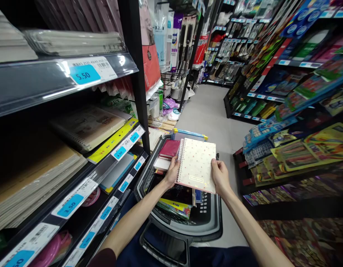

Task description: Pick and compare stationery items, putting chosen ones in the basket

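Note:
I hold a spiral-bound notebook (197,164) with a cream, dotted cover over a dark shopping basket (210,222). My left hand (171,173) grips its spiral edge on the left. My right hand (220,177) grips its right edge. Both hands are closed on the notebook, thumbs on top. In the basket below lie a maroon notebook (169,148), a dark book with flower marks (178,193) and a yellow-green packet (175,208).
Shelves on the left (77,193) carry stacked notebooks and paper with blue price tags such as 5.50 (85,75). Shelves on the right (299,155) hold colourful packaged goods. A grey-floored aisle (207,111) runs ahead between them.

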Action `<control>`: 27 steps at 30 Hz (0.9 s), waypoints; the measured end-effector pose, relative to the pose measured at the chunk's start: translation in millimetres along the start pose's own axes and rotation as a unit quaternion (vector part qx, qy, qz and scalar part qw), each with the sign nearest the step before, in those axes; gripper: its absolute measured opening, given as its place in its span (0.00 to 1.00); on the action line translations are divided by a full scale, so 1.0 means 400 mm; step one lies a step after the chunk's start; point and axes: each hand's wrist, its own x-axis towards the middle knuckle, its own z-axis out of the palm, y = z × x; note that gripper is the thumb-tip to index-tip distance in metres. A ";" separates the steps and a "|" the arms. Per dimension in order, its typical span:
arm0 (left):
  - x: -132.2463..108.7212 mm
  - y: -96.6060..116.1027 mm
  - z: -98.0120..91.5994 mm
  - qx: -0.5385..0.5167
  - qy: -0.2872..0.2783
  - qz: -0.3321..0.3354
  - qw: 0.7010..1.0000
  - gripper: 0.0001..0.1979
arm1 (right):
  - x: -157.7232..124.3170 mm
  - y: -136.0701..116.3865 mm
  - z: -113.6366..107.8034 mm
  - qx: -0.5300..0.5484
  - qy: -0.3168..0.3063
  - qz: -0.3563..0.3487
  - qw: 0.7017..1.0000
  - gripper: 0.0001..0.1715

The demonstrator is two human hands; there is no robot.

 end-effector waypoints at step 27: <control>0.002 -0.018 -0.017 0.072 -0.013 0.040 0.997 0.30 | -0.015 0.003 0.052 0.111 0.042 -0.050 0.992 0.24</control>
